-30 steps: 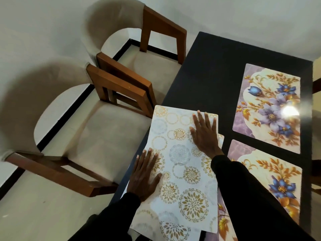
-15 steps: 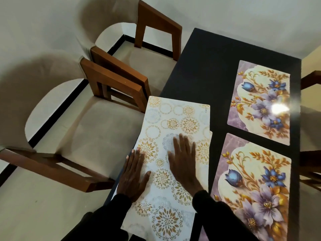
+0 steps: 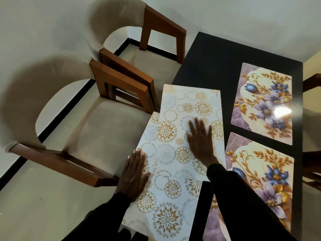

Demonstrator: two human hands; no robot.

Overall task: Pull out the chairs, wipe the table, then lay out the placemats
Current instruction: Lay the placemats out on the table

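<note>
Looking down from the head, I see a black table (image 3: 208,63) with four placemats on it. Two white placemats with gold and grey circles lie along the table's left side, and they overlap. The far white placemat (image 3: 189,101) lies partly on top of the near white placemat (image 3: 166,206). The right hand (image 3: 201,141) lies flat on the far one, fingers straight and spread a little. The left hand (image 3: 133,176) lies flat on the left edge of the near one, fingers straight and close together. Neither hand grabs anything. Both arms wear black sleeves. On the right side of the table lie the far flower placemat (image 3: 260,105) and the near flower placemat (image 3: 257,171), side by side but not touching. Left of the table stand the near chair (image 3: 97,136) and the far chair (image 3: 156,66), set back from it.
</note>
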